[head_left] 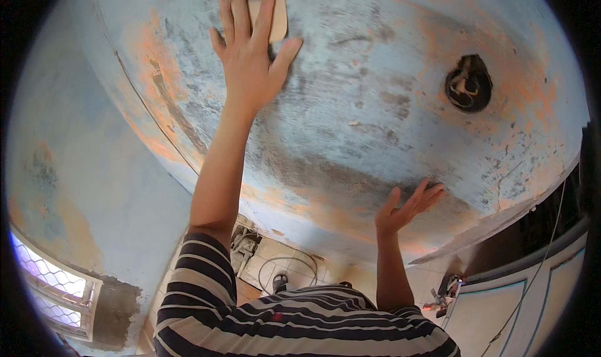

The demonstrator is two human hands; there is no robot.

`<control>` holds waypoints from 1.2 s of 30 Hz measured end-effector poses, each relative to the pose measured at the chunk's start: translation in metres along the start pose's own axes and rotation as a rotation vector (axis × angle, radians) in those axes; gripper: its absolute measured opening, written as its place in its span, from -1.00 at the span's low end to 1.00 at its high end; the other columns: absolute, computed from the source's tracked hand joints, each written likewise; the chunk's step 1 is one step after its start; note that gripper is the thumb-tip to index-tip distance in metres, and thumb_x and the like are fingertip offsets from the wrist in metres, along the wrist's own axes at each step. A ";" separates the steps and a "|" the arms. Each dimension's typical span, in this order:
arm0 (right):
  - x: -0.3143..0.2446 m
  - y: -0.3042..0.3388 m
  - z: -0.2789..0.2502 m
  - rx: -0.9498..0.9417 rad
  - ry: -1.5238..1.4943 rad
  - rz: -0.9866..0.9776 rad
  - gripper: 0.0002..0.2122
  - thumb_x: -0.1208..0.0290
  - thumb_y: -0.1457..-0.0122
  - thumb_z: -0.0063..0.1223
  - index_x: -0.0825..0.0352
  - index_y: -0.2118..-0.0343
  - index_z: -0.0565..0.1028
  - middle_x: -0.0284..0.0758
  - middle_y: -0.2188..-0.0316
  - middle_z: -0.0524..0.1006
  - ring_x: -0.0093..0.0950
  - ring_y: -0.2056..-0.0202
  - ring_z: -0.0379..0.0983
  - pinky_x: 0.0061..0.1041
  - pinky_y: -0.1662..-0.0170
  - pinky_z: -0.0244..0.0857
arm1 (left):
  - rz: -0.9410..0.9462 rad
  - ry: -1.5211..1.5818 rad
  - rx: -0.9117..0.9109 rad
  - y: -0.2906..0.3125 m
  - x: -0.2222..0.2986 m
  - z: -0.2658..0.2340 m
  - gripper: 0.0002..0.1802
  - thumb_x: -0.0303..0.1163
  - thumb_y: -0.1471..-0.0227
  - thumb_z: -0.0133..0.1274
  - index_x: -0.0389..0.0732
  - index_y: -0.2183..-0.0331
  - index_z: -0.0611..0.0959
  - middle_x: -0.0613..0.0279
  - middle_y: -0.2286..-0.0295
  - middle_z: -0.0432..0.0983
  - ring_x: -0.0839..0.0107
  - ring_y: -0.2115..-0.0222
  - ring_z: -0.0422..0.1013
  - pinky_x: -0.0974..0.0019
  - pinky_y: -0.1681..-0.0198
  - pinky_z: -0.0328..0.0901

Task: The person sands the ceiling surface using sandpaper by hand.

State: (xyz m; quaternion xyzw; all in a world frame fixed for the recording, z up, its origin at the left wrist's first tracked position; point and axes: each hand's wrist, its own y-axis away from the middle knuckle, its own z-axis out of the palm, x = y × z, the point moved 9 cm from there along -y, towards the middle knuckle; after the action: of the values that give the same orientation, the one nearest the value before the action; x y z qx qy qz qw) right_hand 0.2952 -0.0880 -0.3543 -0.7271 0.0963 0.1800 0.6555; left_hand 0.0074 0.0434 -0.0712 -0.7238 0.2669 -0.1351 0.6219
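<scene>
High on the wall, my left hand (pixel 249 53) presses a flat beige pad with rounded corners (pixel 279 20) against the surface. The fingers spread over the pad and the thumb lies apart from it; the pad's left part is hidden under them, and its exact kind cannot be made out. Lower and to the right, my right hand (pixel 404 210) is open, its fingers stretched out against the wall, with nothing in it. The wall (pixel 350 106) between the hands is pale blue, worn in patches to orange and dark grey.
A round dark hole with wires (pixel 468 84) sits in the wall at right. A crack or cable (pixel 141 97) runs down the left corner. At lower left is a window with a grille (pixel 53 288). A hose loop (pixel 288 260) lies on the tiled floor; a cord (pixel 532 282) hangs at right.
</scene>
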 end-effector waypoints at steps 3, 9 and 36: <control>-0.041 0.017 0.015 -0.109 -0.168 -0.024 -0.42 0.29 -0.39 -0.09 0.43 -0.39 0.12 0.10 -0.45 -0.07 0.16 -0.46 -0.26 0.21 -0.40 -0.35 | 0.021 0.035 0.022 0.004 0.000 0.003 -0.13 0.19 -0.13 0.05 -0.08 -0.32 0.34 -0.33 -0.35 -0.05 -0.38 -0.36 -0.16 -0.52 -0.27 -0.25; -0.115 0.052 0.031 -0.251 -0.337 -0.073 -0.44 0.28 -0.36 -0.04 0.45 -0.34 0.18 0.24 -0.41 -0.03 0.29 -0.42 -0.19 0.28 -0.37 -0.25 | -0.239 0.212 -0.416 0.322 0.027 0.069 -0.27 0.11 0.02 0.26 0.02 -0.15 0.57 -0.11 -0.13 0.40 -0.20 -0.28 0.15 -0.62 -0.24 -0.30; -0.228 0.047 0.105 0.010 -0.210 -0.008 -0.45 0.40 -0.38 -0.09 0.55 -0.35 0.11 0.23 -0.42 -0.09 0.16 -0.45 -0.22 0.07 -0.42 -0.28 | 0.016 0.137 0.013 0.019 -0.115 -0.031 0.03 0.25 0.00 0.19 -0.10 -0.34 0.29 -0.12 -0.36 0.02 -0.16 -0.38 -0.07 -0.72 -0.13 -0.16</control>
State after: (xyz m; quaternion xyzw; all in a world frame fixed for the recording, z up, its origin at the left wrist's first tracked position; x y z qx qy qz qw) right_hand 0.0540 -0.0119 -0.3170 -0.7013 0.0251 0.2524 0.6661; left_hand -0.1075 0.0801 -0.0678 -0.7065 0.3136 -0.1810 0.6080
